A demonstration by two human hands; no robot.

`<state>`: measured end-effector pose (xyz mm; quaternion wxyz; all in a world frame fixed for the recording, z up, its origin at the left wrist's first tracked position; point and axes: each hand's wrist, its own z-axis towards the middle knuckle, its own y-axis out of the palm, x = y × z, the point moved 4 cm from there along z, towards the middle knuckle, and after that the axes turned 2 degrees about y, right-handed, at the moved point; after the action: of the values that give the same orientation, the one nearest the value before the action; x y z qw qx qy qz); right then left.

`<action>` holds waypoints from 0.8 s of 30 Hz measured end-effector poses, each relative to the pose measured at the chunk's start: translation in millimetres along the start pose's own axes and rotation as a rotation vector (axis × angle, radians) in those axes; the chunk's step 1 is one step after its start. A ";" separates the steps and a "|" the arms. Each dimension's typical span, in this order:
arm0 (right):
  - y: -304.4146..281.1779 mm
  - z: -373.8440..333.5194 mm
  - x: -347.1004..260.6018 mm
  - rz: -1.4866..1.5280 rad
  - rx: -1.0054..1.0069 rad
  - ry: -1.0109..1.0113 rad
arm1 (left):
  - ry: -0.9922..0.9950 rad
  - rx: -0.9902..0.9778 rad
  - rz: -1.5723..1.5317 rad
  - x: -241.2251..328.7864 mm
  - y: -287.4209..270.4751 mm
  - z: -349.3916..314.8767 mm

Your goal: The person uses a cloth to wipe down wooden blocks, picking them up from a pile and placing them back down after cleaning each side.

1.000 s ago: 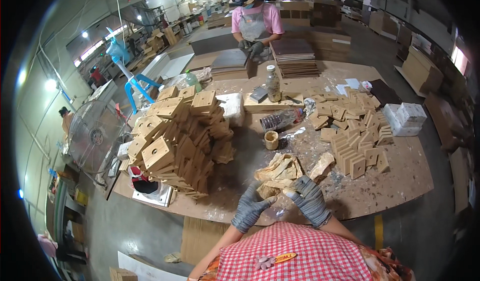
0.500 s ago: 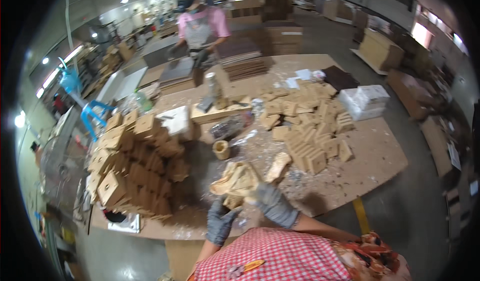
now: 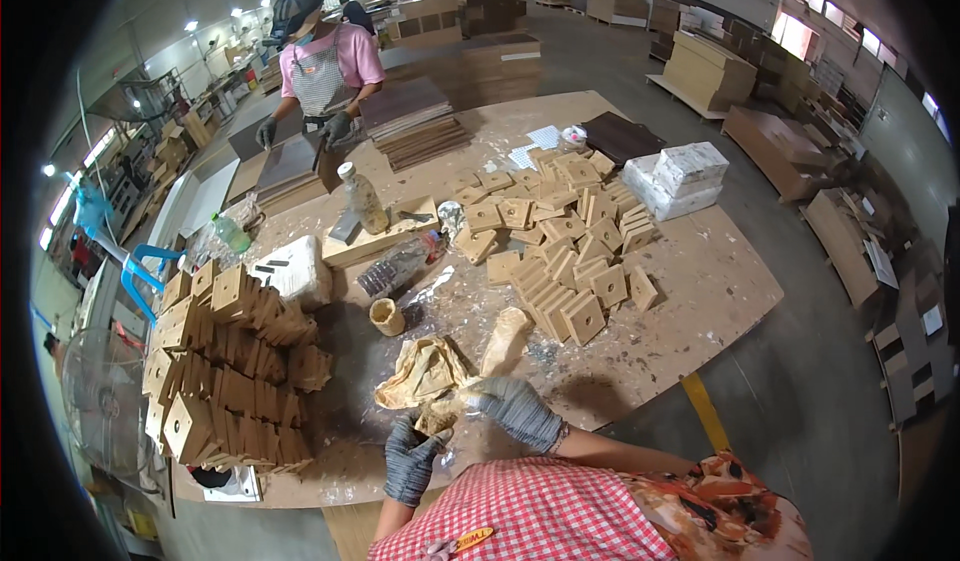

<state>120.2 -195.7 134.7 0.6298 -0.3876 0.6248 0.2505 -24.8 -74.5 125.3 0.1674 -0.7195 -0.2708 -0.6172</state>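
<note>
The desk point(image 3: 700, 271) spans the work area; much of its left surface is covered by wooden parts. The co-worker point(image 3: 325, 71) stands at the far side, lower body hidden by panels. The fan point(image 3: 105, 391) at the left rim is dim, its outline hard to make out. The tall stack of wooden blocks point(image 3: 235, 401) conceals its own rear rows and covers part of a white item point(image 3: 235, 486) at the desk's near edge. In the loose pile of wooden blocks point(image 3: 585, 316), right of centre, many lower blocks are overlapped. The right hand point(image 3: 520, 413) is blurred at its fingers; whether these grip or only touch cannot be told. The left hand point(image 3: 410, 463) has its fingers clamped on the tan piece. The crumpled cloth point(image 3: 420, 373) lies just beyond both hands, its near edge partly covered. The tan piece point(image 3: 436, 418) sits between the hands, partly masked by fingers; its material is unclear. Relative to the frame one second earlier, the view has turned right, the desk contents appear further left, and the co-worker's hands are wider apart.
</note>
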 end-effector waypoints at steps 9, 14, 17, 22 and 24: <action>-1.5 -4.3 15.4 -0.101 -0.006 -0.137 | -0.033 -0.072 -0.043 -5.2 5.1 1.9; -10.1 -1.2 2.7 -0.022 0.013 -0.047 | -0.054 -0.034 -0.005 -8.7 -1.2 4.8; 4.7 -1.0 5.7 -0.138 -0.064 -0.157 | -0.068 0.020 0.013 -14.7 -9.4 5.0; 12.1 16.9 54.2 -0.009 -0.011 -0.090 | 0.000 -0.008 -0.028 -21.5 -12.4 6.3; 9.8 16.5 25.5 -0.002 -0.029 -0.029 | -0.046 -0.007 -0.040 -25.1 -16.7 5.3</action>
<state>124.6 -181.1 106.6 0.6332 -0.3936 0.6116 0.2647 -32.8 -62.7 98.3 0.1459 -0.7286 -0.2868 -0.6047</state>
